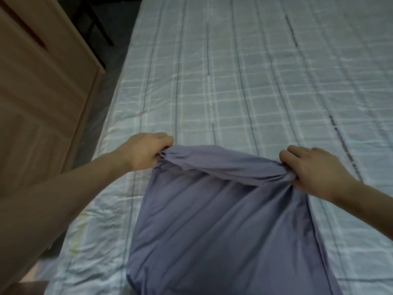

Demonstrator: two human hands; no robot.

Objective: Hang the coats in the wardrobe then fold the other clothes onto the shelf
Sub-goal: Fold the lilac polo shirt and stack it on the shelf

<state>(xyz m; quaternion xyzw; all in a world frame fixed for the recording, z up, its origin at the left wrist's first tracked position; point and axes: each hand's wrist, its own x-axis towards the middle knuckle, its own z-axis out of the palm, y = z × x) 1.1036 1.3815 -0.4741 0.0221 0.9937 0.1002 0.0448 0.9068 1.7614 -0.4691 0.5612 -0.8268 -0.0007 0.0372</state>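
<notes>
One garment (223, 220), blue-grey, lies spread on the bed (234, 81). Both hands, left (146, 151) and right (314, 169), are closed on its far corners. Folding looks barely begun; no coats or shelf show, so hanging progress cannot be judged. Beside the bed stands a wooden cabinet (42, 92).

No writing can be read here. Dark stripes on the plaid bedsheet (255, 81) carry small marks that may be lettering, far too blurred to make out.
</notes>
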